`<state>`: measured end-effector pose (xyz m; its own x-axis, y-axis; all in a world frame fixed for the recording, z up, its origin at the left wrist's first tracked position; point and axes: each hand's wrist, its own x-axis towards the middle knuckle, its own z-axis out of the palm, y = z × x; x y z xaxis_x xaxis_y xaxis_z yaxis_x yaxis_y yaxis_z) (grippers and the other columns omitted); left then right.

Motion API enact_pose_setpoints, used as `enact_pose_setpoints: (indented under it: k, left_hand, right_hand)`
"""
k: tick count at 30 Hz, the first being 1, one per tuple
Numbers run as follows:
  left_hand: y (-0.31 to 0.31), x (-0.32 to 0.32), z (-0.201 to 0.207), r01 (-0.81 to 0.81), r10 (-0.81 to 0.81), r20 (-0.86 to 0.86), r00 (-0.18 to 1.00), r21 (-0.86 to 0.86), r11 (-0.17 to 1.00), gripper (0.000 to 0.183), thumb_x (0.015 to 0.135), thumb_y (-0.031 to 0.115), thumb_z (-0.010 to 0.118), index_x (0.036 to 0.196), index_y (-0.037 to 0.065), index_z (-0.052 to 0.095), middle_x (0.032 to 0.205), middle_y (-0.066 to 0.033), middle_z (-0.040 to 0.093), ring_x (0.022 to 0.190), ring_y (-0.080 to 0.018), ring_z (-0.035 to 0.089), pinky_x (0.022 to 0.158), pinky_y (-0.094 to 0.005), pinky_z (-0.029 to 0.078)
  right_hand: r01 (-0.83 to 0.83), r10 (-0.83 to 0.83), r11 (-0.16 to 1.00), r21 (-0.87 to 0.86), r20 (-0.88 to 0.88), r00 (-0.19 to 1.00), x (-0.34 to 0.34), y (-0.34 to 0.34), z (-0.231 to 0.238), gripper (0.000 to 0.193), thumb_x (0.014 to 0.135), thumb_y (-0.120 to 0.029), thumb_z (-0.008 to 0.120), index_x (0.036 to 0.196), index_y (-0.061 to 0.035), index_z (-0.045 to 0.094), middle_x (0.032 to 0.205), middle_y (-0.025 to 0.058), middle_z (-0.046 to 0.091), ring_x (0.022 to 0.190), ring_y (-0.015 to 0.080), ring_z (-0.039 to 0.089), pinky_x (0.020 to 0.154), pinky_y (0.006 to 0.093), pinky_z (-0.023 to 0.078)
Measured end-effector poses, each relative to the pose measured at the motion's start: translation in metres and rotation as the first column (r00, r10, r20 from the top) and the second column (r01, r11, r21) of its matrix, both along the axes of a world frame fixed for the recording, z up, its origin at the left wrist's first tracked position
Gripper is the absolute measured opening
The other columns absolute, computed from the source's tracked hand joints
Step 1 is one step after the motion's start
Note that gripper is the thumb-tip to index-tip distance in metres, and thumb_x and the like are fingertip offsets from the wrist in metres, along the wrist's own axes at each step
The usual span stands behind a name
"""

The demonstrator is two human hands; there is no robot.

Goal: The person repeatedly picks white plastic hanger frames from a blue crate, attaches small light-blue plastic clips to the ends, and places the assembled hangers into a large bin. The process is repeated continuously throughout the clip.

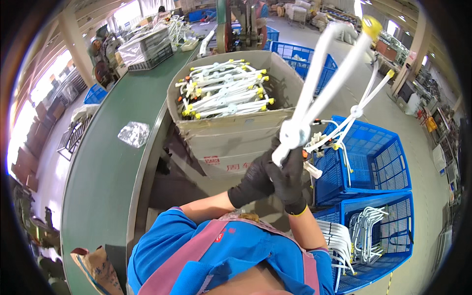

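In front of me rises a white folding tube frame (295, 133), tilted up and to the right, with a round white pivot joint and a yellow end cap. My right hand (289, 179), in a black glove, is wrapped round its lower end, just under the joint. Beside it my left hand (255, 178), gloved in black too, is closed at the same lower end; its fingertips are partly hidden. Another white tube frame (357, 112) with yellow caps leans over the blue crate to the right, its lower parts near my right hand.
Ahead stands a large cardboard box (231, 142) with several stacked white frames (226, 91). A green conveyor belt (98, 196) runs along my left, carrying a clear plastic bag (133, 134). Two blue crates (393, 167) stand right; the nearer holds bent white tubes (366, 233).
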<state>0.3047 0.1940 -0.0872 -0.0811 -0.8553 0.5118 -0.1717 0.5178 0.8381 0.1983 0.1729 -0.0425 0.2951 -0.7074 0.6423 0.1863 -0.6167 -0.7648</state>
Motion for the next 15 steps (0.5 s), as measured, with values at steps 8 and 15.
enact_pose_setpoints:
  k: [8,15]
  left_hand:
    - [0.053,0.126,0.076,-0.212,0.14,0.342,0.929,0.182,0.96,0.03,0.082,0.01,0.067,0.11,0.002,0.059,0.082,-0.0017,0.064,0.075,-0.0093,0.06,0.069,-0.0269,0.05]
    - [0.089,0.205,0.143,-0.079,0.006,0.447,0.894,0.146,0.986,0.034,0.084,0.02,0.07,0.108,-0.002,0.06,0.088,-0.0059,0.066,0.078,-0.0151,0.063,0.07,-0.0307,0.053]
  right_hand:
    - [0.609,-0.695,0.707,-0.36,-0.197,0.691,-0.085,-0.048,-0.029,0.064,0.085,-0.021,0.07,0.134,0.0035,0.039,0.126,0.0229,0.05,0.112,0.0349,0.053,0.097,0.0428,0.042]
    - [0.066,-0.115,0.974,0.218,0.218,0.969,-0.153,-0.084,-0.096,0.025,0.088,-0.01,0.057,0.111,0.0009,0.057,0.101,0.0164,0.06,0.092,0.0269,0.058,0.087,0.0377,0.045]
